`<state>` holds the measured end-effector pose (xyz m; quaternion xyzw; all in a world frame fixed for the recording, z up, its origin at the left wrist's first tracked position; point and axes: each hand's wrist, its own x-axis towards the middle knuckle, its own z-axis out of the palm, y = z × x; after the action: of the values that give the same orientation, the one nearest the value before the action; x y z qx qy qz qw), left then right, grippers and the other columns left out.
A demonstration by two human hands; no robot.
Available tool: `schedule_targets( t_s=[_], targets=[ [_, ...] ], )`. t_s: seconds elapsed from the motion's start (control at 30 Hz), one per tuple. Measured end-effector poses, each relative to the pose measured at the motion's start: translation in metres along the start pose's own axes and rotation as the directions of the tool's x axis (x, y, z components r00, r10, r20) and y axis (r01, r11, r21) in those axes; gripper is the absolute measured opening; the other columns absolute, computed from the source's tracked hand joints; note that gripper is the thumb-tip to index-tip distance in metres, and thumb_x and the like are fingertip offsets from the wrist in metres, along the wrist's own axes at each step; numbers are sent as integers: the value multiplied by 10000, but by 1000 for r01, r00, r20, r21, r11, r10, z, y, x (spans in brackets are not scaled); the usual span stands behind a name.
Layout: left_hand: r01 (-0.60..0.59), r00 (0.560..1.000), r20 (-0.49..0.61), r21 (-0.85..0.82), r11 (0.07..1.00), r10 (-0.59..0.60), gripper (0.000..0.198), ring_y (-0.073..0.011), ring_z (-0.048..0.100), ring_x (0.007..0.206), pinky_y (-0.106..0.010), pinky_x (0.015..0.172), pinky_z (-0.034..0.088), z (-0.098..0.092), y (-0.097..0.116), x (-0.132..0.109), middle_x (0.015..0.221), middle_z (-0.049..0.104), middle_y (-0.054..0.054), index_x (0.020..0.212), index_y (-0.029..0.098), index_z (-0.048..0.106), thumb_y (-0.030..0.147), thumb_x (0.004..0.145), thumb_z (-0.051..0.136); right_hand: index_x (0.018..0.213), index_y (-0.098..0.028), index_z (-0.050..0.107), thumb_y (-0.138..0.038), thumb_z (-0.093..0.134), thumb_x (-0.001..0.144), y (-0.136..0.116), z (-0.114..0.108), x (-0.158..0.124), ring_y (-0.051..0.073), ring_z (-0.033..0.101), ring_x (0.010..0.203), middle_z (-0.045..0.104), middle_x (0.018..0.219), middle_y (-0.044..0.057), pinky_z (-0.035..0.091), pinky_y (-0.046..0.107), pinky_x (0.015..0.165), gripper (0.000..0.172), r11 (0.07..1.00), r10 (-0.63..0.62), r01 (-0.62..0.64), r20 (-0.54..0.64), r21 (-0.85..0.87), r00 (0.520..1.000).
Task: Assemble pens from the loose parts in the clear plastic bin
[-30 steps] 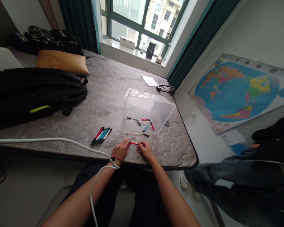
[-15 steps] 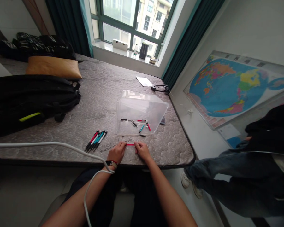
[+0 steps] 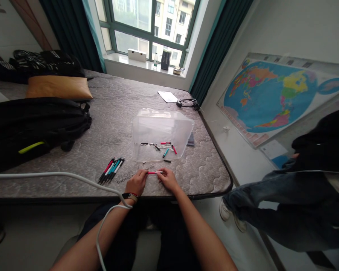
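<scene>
My left hand [image 3: 137, 182] pinches a red pen barrel [image 3: 151, 172] near the mattress's front edge. Close by on the right, my right hand [image 3: 168, 179] is closed on a thin part at the barrel's right end, too small to make out clearly. Beyond both hands a clear plastic box [image 3: 161, 128] lies with its open side facing me; red, teal and black pen parts [image 3: 165, 152] and thin pieces rest in it. A dark piece [image 3: 167, 161] lies just in front of the box. Several pens [image 3: 111, 170] in red, white and teal lie side by side to the left.
A white cable [image 3: 73, 175] crosses my left forearm. On the mattress [image 3: 113, 124] are a black backpack [image 3: 36, 124], a tan cushion [image 3: 59, 87], white paper [image 3: 167, 96] and a black strapped item [image 3: 188, 103]. A person [image 3: 285, 203] stands at the right.
The view has shifted slightly. My right hand's fingers have moved at the barrel's right end, where a thin light part now shows between them. My left hand still holds the red barrel.
</scene>
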<state>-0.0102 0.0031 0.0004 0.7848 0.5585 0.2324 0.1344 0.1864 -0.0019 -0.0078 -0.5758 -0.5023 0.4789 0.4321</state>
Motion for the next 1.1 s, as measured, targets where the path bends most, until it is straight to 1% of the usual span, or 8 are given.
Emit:
schedule_targets(
  t_s=[0.23,0.43,0.53,0.67,0.77,0.9,1.0,1.1],
  targets=[
    [7,1000,18,15,1000,-7,347,-166,651,827,-241,621,428,0,0,0,1164,675,-53,1156,270,636,380,992,350,960,-185,651,-442,708,753,5,0,0,138,618,559,647,642,-17,459,225,513,335,998,26,-26,-7,59,1000],
    [4,1000,5,9,1000,-4,354,-162,655,854,-234,639,429,-1,1,0,1176,674,-47,1160,275,634,386,997,341,893,-189,652,-368,667,753,2,0,-2,140,626,569,617,598,-22,484,221,500,227,998,11,-6,-68,67,998],
    [16,1000,1,-5,1000,-16,358,-165,656,870,-235,662,439,-1,1,1,1173,676,-52,1173,271,628,380,998,335,767,-191,616,-359,645,735,-3,-3,-3,146,646,634,629,687,1,507,222,493,173,991,11,3,-109,131,994],
    [42,999,-3,-1,999,-42,357,-171,656,868,-242,667,440,1,0,1,1170,677,-64,1185,260,612,371,998,328,751,-183,623,-315,639,697,-12,-8,-4,148,645,667,653,817,27,526,227,488,143,989,29,-11,-126,146,992],
    [34,999,-8,8,999,-34,360,-180,659,872,-251,659,442,2,-1,0,1187,671,-65,1212,263,591,365,1001,317,739,-181,657,-290,625,696,-24,-16,-5,157,632,701,660,868,43,537,232,494,122,998,-3,12,-140,59,990],
    [43,999,-24,-1,999,-43,356,-183,668,862,-255,674,453,4,-2,0,1179,674,-80,1233,247,568,330,1002,310,789,-190,719,-308,630,726,-46,-42,-10,177,623,773,659,990,65,553,245,528,161,994,-97,91,-144,-54,985],
    [63,996,-56,-46,997,-65,343,-191,682,866,-256,686,462,6,-4,1,1155,684,-96,1219,218,557,327,1001,316,816,-194,726,-330,641,732,-60,-61,-15,188,627,796,660,1032,72,559,266,560,181,996,-93,90,-163,-22,982],
    [104,990,-82,-111,988,-113,322,-203,698,871,-258,683,469,9,-6,0,1124,699,-103,1220,203,526,346,999,341,833,-197,710,-326,658,715,-65,-63,-21,194,634,817,672,1001,70,548,268,589,182,991,11,16,-210,130,978]
  ],
)
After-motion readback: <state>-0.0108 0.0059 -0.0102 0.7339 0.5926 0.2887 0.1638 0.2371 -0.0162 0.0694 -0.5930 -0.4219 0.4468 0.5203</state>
